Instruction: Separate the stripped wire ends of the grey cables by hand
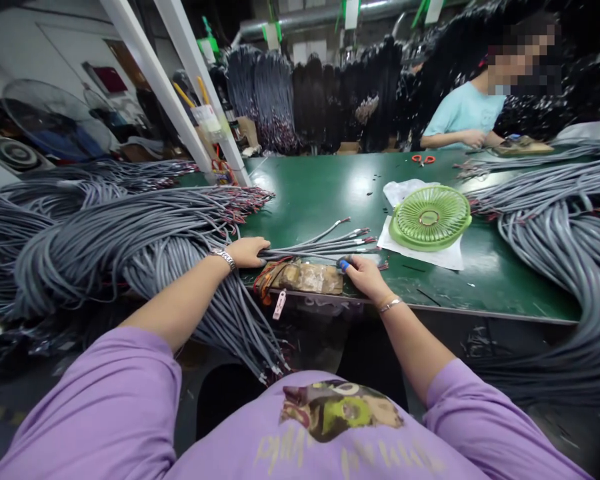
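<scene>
Several grey cables (310,248) with stripped, reddish wire ends lie across the green table in front of me. My left hand (249,252) is closed around them at their left part, beside a large bundle of grey cables (130,227). Near their stripped ends, my right hand (361,272) pinches one cable; blue tape or a finger cover shows on a finger. Between my hands, at the table's front edge, sits a wooden board (305,277) wrapped in clear tape, with red and black wires at its left and a pink tag (279,305) hanging down.
A green fan (430,217) lies on white paper at the right. Orange-handled scissors (423,160) are farther back. More grey cables (555,200) hang over the table's right end. A white post (200,87) rises at left. A person in light blue (463,113) works across the table.
</scene>
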### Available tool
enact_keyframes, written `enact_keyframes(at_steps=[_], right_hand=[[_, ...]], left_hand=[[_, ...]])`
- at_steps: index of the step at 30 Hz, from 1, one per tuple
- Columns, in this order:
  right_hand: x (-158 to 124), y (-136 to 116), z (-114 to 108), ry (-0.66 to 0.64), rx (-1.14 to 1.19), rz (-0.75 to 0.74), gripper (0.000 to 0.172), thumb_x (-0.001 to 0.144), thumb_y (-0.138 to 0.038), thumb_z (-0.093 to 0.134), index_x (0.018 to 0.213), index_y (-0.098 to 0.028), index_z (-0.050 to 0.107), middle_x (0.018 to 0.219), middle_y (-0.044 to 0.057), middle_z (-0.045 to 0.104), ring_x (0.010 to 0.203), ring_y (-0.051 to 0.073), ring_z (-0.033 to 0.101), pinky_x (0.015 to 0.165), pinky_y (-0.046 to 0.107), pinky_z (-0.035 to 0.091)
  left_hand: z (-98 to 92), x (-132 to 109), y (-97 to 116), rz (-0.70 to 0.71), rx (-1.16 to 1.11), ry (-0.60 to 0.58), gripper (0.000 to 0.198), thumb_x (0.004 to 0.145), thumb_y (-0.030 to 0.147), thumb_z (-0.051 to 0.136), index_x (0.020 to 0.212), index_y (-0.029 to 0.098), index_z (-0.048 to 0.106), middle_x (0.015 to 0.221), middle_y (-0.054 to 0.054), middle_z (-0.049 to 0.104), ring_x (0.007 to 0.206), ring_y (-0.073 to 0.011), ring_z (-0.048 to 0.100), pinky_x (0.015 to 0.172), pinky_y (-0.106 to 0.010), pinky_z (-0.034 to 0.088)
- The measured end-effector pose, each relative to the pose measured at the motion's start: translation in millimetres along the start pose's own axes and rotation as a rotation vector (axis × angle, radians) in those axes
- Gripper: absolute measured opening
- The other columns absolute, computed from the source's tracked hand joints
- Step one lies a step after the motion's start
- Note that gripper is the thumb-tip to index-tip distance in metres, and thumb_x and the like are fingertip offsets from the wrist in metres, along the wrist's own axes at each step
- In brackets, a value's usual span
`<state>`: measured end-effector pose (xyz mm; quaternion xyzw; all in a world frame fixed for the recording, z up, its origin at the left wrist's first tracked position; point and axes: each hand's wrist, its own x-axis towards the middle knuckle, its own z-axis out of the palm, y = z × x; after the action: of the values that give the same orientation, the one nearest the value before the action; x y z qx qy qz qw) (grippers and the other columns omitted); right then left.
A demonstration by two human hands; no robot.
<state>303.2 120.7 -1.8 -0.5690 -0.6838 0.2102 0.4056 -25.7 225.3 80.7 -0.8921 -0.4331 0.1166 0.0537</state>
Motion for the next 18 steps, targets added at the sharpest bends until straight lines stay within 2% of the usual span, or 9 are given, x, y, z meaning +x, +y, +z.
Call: enact_keyframes(at_steps=[4,7,11,14,18], right_hand=[[-0.3,-1.8,-1.1,0.008,-0.009,-0.01,0.029,0.085,-0.041,0.05,0.068,-0.019,0.06,0.067,0.002,0.062,0.065,0.016,0.053,0.062,0.028,0.036],[0.3,-3.1,-1.9,0.011,0.017,-0.017,0.029,0.085,-0.041,0.05,0.072,-0.018,0.063,0.07,0.003,0.066,0.067,0.017,0.055,0.064,0.028,0.038],[1.0,-3.9,-3.1,0.015,0.053,0.01,0.028,0.082,-0.039,0.051,0.082,-0.017,0.069,0.076,0.004,0.07,0.072,0.019,0.058,0.068,0.029,0.042],[0.4,-1.5,-3.1,0.015,0.067,0.013,0.03,0.082,-0.04,0.051,0.083,-0.017,0.07,0.075,0.005,0.07,0.071,0.019,0.058,0.069,0.03,0.043],[-0.3,4.8,-1.8,0.037,0.066,0.02,0.036,0.083,-0.048,0.051,0.08,-0.017,0.069,0.072,0.005,0.067,0.069,0.019,0.056,0.067,0.03,0.042]], left_hand=[[-9.5,8.3,7.2,-0.011,-0.12,0.053,0.04,0.069,0.035,0.052,0.102,0.019,0.068,0.098,-0.006,0.071,0.088,-0.0228,0.065,0.075,-0.028,0.046],[-23.4,14.8,-1.5,-0.08,-0.192,0.132,0.038,0.069,0.037,0.053,0.098,0.021,0.071,0.091,-0.004,0.073,0.084,-0.0207,0.065,0.07,-0.026,0.044],[-39.7,13.2,-13.7,-0.197,-0.205,0.247,0.027,0.07,0.034,0.051,0.081,0.02,0.072,0.068,-0.002,0.069,0.068,-0.0175,0.059,0.059,-0.025,0.039],[-42.6,6.7,-12.7,-0.244,-0.274,0.364,0.027,0.072,0.035,0.052,0.078,0.018,0.071,0.061,-0.001,0.064,0.061,-0.0157,0.055,0.056,-0.025,0.035],[-37.8,0.8,-7.5,-0.265,-0.523,0.359,0.021,0.067,0.032,0.06,0.076,0.015,0.069,0.05,0.002,0.056,0.051,-0.0127,0.049,0.052,-0.024,0.033]])
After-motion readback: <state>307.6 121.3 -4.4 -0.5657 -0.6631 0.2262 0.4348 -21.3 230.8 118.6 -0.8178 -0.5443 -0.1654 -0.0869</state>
